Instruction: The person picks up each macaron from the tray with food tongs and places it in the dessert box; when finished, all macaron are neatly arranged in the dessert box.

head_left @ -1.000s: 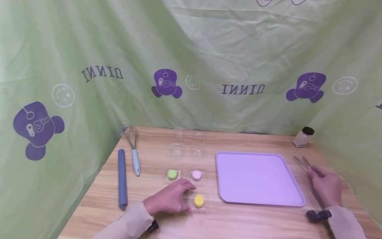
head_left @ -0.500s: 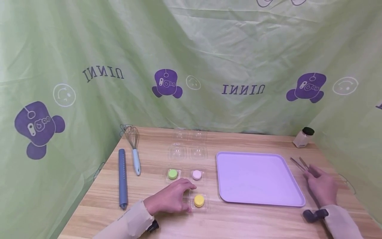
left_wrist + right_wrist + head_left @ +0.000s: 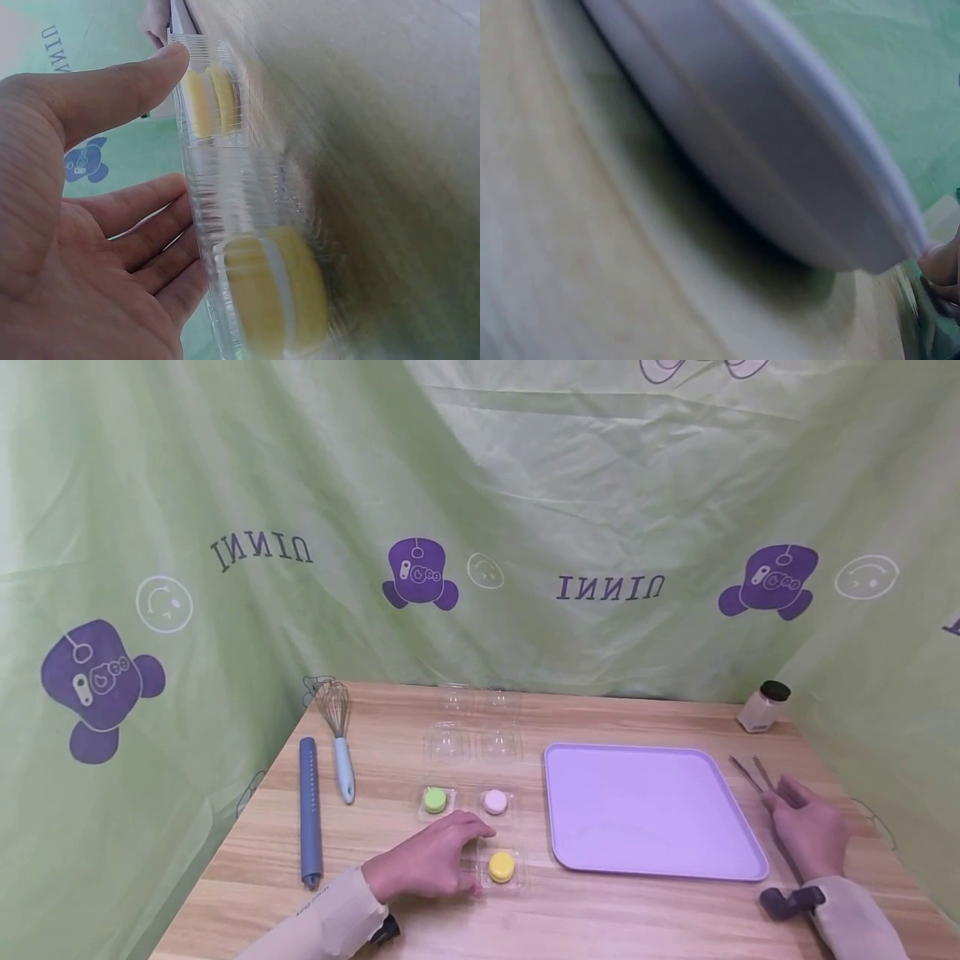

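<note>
In the head view my left hand lies at the left of a clear plastic macaron tray, thumb and index finger apart. A green macaron, a pink macaron and a yellow macaron sit in its compartments; the hand covers the front left part. Two yellowish macarons show in the left wrist view, the nearer macaron large, with my thumb and fingertips touching the tray's edge. At the right, my right hand holds metal tongs, their two arms spread and pointing away.
A purple serving tray lies between the hands. Behind the macarons is a clear domed lid. A whisk and a blue roll lie at the left. A jar with black cap stands at the back right.
My right hand has shifted slightly left with the tongs, then held nearly still. The left hand and the macarons stay in place.
</note>
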`<action>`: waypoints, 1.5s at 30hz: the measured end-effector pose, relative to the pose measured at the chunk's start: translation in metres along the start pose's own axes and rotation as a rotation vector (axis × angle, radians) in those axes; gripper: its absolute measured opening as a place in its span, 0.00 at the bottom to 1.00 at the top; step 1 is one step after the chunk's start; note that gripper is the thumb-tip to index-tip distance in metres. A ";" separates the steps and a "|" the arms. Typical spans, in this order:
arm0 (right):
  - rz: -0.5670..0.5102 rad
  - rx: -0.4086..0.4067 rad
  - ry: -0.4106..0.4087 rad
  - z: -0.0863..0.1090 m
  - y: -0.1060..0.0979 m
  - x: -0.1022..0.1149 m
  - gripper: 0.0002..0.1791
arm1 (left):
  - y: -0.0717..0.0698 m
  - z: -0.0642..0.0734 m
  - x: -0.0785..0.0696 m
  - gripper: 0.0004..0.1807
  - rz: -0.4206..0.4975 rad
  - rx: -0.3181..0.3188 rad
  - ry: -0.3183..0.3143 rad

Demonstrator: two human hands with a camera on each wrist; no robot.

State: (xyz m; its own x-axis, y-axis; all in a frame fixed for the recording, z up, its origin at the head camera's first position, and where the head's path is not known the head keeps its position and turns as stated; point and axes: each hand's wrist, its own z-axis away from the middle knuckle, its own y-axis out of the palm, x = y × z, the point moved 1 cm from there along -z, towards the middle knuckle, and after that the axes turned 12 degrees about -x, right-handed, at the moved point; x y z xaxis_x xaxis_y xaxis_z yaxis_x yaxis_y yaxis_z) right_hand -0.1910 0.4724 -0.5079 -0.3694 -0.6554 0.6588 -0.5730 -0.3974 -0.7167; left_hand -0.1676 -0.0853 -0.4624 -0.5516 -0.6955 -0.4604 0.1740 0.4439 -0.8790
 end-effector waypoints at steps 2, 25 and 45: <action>0.001 -0.001 -0.001 0.000 0.000 0.001 0.34 | 0.000 0.000 0.000 0.41 -0.002 -0.001 0.003; -0.149 -0.007 0.156 0.001 -0.015 0.025 0.40 | -0.006 0.002 0.002 0.43 -0.003 -0.061 0.017; -0.757 -0.210 0.059 0.003 -0.031 0.156 0.46 | -0.093 -0.030 0.048 0.45 0.267 -0.433 -0.153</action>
State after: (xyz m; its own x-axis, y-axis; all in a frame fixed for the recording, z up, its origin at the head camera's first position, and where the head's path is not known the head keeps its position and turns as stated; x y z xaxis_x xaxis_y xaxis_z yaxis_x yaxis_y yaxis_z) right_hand -0.2287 0.3808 -0.3839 0.1417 -0.2175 0.9657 -0.8084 -0.5885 -0.0139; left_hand -0.2344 -0.1434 -0.3986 -0.4027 -0.5868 -0.7025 -0.0783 0.7868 -0.6123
